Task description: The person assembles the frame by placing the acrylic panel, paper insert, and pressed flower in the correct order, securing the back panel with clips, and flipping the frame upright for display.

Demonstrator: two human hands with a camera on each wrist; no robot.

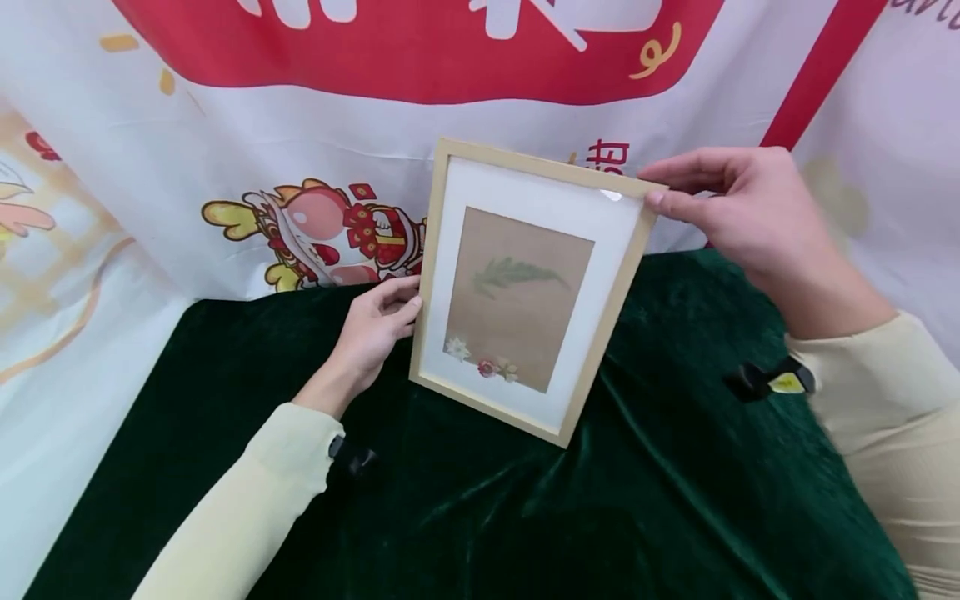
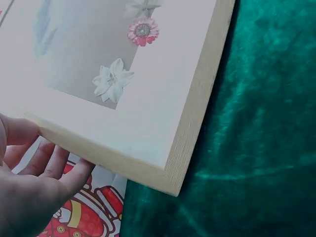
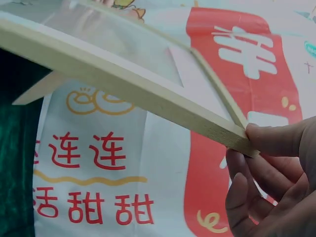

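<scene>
A picture frame [image 1: 498,411] with a pale wooden rim and white mat stands tilted on dark green cloth. Inside it, a green leaf sprig [image 1: 517,273] lies on brown backing, with a white flower [image 2: 113,81] and a red flower [image 2: 143,32] near the lower edge. My left hand [image 1: 371,337] holds the frame's left side, thumb at the rim and fingers partly behind. At the upper right corner, my right hand [image 1: 768,225] pinches the rim between thumb and fingers. Behind the frame, a stand leg [image 3: 42,88] juts out in the right wrist view.
Green velvet cloth [image 1: 480,517] covers the table under the frame. A white and red printed banner [image 1: 420,75] hangs right behind it, with a cartoon figure [image 1: 322,237] left of the frame. Small dark devices sit at both wrists.
</scene>
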